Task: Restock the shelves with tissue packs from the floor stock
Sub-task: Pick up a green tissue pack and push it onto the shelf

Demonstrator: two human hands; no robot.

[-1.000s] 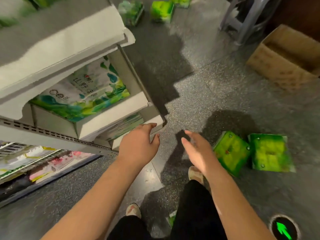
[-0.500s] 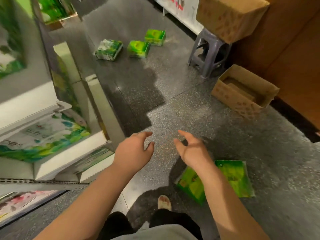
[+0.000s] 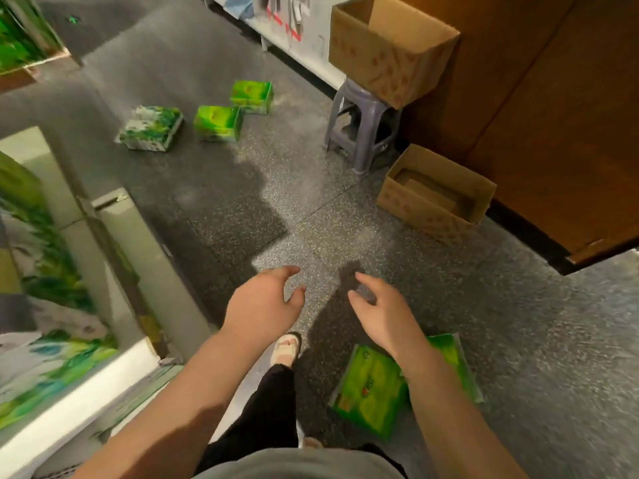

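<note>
Both the left hand [image 3: 261, 305] and right hand [image 3: 383, 311] hang empty, fingers loosely curled, above speckled floor [image 3: 345, 216] near glossy green tissue packs [image 3: 371, 392].

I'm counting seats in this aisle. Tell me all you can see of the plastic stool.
The stool is grey, moulded plastic by its look, with splayed legs joined by a lower brace. It stands upright on the speckled floor near the brown wall. An open cardboard box sits on its seat and overhangs it. A second open box lies on the floor beside it. Neither hand is near it.
</note>
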